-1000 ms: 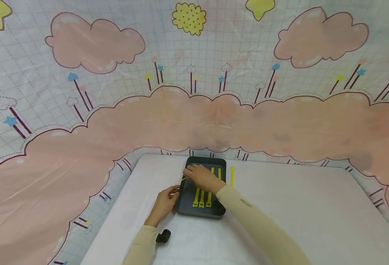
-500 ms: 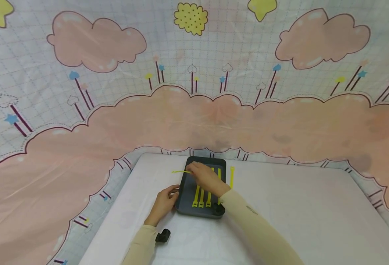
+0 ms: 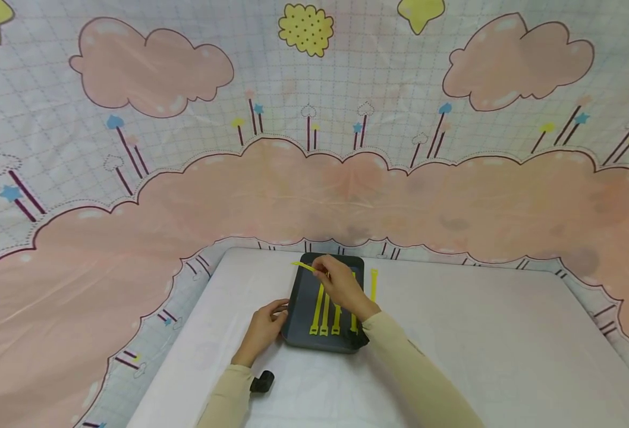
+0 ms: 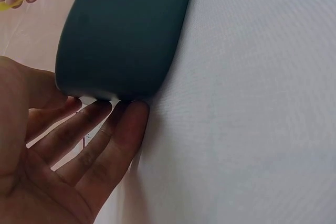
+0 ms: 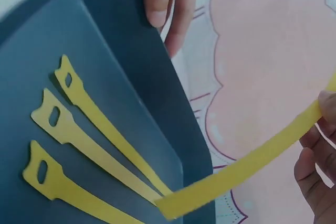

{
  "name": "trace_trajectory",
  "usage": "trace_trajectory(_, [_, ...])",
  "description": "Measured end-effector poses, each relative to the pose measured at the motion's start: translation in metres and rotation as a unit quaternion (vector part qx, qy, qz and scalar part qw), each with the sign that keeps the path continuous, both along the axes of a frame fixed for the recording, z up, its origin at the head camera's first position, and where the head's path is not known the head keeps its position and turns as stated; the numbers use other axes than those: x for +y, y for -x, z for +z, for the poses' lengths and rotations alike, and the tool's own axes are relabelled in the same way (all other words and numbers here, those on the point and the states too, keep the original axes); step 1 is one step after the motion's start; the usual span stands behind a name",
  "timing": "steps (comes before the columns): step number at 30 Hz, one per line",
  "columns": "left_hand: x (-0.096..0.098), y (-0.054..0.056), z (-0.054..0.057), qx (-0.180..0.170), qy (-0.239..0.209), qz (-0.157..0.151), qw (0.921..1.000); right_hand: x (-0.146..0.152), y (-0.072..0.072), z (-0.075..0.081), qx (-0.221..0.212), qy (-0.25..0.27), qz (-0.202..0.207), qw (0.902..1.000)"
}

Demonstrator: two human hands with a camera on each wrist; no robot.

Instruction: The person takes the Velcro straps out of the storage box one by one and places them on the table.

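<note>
A dark grey rectangular tray [image 3: 299, 315] lies on the white table. My left hand [image 3: 263, 328] holds its left wall, with the thumb over the rim and the fingertips against the outside, as the left wrist view shows on the tray wall [image 4: 121, 40]. Above the tray's far part, my right hand [image 3: 341, 284] pinches a yellow cable strap [image 5: 247, 171], whose free end points left past the rim. Several more yellow straps [image 3: 315, 315] lie lengthwise side by side in the tray, slotted heads toward me; the right hand and forearm partly cover them.
One yellow strap [image 3: 374, 285] lies on the table [image 3: 453, 321] just right of the tray. A black wrist camera [image 3: 262, 382] sticks out by my left sleeve. Behind the table hangs a patterned pink and white cloth [image 3: 357, 196].
My right hand has moved right over the tray, still pinching the strap. The strap now shows fully, its free end raised toward the upper left. My left hand has stayed at the tray wall.
</note>
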State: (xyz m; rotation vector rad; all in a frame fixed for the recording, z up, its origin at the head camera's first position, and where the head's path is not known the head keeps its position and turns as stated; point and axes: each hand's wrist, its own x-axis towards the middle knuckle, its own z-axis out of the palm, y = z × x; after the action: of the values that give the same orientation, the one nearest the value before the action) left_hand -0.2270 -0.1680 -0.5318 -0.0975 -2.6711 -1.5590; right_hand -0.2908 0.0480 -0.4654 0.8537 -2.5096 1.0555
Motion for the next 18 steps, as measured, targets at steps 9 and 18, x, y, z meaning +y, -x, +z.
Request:
trace_trajectory(9, [0.0,-0.001,-0.001,0.005,0.001,-0.003,1.0,0.009,-0.009,0.0,-0.035,0.104,0.004,0.994])
trace_trajectory(18, [0.001,0.002,-0.003,-0.001,0.006,0.003,1.0,0.022,-0.017,0.002,-0.085,0.161,-0.018,0.9831])
